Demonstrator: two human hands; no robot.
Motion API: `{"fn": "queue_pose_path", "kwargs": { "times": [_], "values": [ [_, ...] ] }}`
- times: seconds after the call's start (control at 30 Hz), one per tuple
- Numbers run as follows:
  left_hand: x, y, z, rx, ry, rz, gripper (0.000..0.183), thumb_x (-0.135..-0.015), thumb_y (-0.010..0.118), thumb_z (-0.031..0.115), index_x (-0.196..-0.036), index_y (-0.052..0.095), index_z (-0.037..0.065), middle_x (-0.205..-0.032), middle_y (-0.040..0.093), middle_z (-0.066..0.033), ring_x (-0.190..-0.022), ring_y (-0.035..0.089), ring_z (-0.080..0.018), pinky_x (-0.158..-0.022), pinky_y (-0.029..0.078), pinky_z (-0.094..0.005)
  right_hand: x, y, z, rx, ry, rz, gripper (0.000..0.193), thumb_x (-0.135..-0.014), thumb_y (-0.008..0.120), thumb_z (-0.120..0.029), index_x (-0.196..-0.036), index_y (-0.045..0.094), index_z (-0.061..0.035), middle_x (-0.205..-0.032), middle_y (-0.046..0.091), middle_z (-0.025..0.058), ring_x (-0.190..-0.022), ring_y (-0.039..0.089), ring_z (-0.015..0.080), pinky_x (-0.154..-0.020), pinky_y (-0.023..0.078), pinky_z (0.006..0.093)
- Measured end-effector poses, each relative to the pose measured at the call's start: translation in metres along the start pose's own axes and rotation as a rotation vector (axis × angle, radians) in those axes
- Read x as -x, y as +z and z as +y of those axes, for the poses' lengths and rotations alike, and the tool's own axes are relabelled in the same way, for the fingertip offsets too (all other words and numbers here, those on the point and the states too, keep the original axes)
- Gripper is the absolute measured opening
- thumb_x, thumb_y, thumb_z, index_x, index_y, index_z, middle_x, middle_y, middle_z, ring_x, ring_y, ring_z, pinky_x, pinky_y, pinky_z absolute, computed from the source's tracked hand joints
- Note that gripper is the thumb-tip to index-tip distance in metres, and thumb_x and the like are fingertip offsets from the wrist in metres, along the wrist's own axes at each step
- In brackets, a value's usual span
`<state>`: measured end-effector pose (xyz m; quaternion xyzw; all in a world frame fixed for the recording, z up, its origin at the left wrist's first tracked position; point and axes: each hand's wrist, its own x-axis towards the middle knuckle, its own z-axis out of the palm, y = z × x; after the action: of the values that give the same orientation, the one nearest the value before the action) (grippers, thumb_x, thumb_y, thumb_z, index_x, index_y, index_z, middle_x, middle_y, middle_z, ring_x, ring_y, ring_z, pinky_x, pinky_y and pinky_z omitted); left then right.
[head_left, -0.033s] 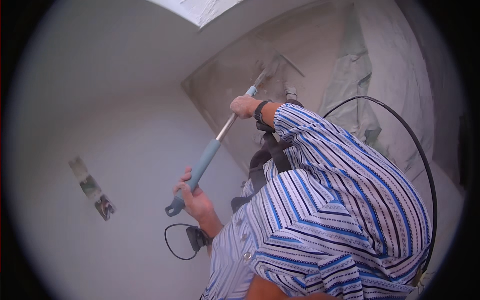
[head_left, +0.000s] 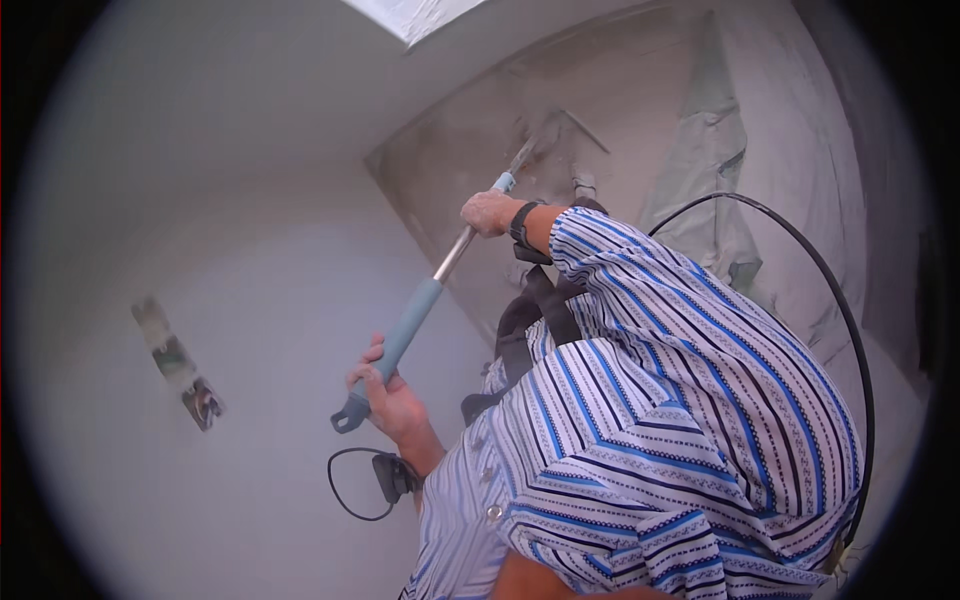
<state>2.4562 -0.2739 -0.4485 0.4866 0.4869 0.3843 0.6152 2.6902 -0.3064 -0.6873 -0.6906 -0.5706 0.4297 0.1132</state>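
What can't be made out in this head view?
All in the head view:
Pale-blue and silver pole: far end too blurred.
Bare right hand: palm hidden against the pole.
Coloured three-part strip on the white wall: too small, blurred.
Bright white angular patch: cut off by the upper edge.
Curved black cable: one end hidden behind the blue-striped white sleeve.

Long pole [head_left: 455, 254], one piece, held slanted from lower left to upper right. Thick grey-teal grip [head_left: 410, 322], dark end cap [head_left: 350, 412] with hanging hole at near end. Bare silver shaft mid-length, light-blue collar [head_left: 503, 182] farther up. Far end dirty, blurry; head shape unclear.
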Motion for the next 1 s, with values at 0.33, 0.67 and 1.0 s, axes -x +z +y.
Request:
{"fn": "queue_pose_path", "kwargs": {
  "times": [0.33,0.67,1.0],
  "values": [
    [0.021,-0.017,0.022,-0.136,0.061,0.014,0.016,-0.090,0.055,0.025,-0.094,0.048,0.011,-0.102,0.057,-0.0115,-0.116,0.047,-0.0396,-0.102,0.034,-0.0501,-0.001,0.027,-0.038,0.001,-0.115,0.018,0.015,-0.071,0.058,-0.009,-0.083,0.066,-0.0056,-0.085,0.066,0.0117,-0.086,0.063,0.0311,-0.071,0.051,0.0426],
    [-0.013,-0.109,0.096,-0.237,0.261,0.022,0.017,-0.091,0.045,0.022,-0.097,0.044,0.007,-0.101,0.054,-0.0151,-0.108,0.050,-0.0410,-0.098,0.036,-0.0532,-0.038,0.014,-0.145,-0.027,-0.228,0.047,0.011,-0.071,0.059,-0.011,-0.080,0.064,-0.0067,-0.085,0.064,0.0112,-0.085,0.062,0.0287,-0.068,0.049,0.0446],
    [-0.096,-0.053,0.032,0.031,0.117,-0.293,0.014,-0.088,0.057,0.019,-0.097,0.052,0.011,-0.105,0.058,-0.0135,-0.114,0.049,-0.0373,-0.103,0.032,-0.0500,-0.055,-0.034,-0.040,0.090,0.083,0.103,0.015,-0.069,0.060,-0.011,-0.083,0.065,-0.0092,-0.085,0.064,0.0124,-0.089,0.061,0.0314,-0.075,0.049,0.0420]
  ]
}}
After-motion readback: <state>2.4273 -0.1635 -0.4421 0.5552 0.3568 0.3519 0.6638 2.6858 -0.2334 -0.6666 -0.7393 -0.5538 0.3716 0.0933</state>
